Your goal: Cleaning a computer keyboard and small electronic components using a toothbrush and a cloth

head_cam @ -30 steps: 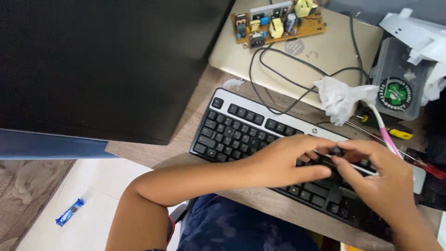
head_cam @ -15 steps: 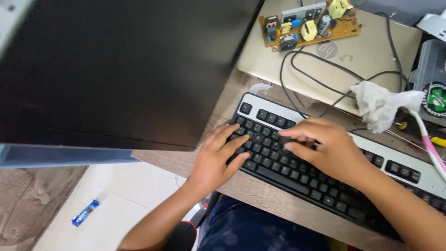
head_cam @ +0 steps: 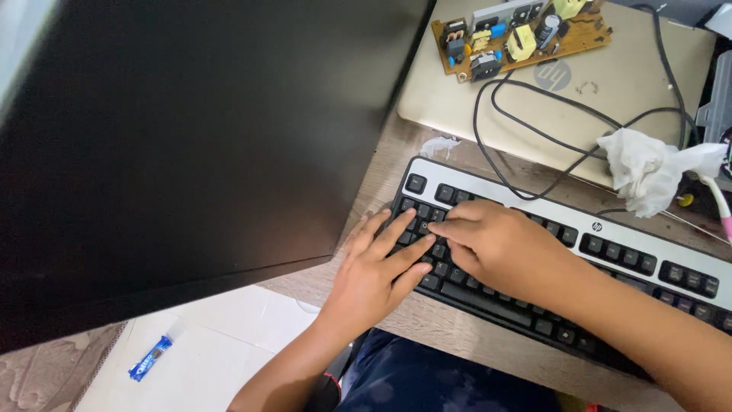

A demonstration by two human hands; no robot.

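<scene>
Both hands flat, gripping nothing: left hand [head_cam: 374,267] and right hand [head_cam: 499,244] press the keyboard's [head_cam: 610,236] left end. Wooden desk [head_cam: 427,328]; closed laptop [head_cam: 610,107] far, white floor [head_cam: 221,343] below.

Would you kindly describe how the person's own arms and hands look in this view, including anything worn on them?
Both the left hand and the right hand are bare: no gloves, rings, watch or wristband show. The forearms are bare too, with no sleeves visible up to the picture's edge. The fingernails look short and unpainted. Dark blue clothing shows below the arms, on the lap.
</scene>
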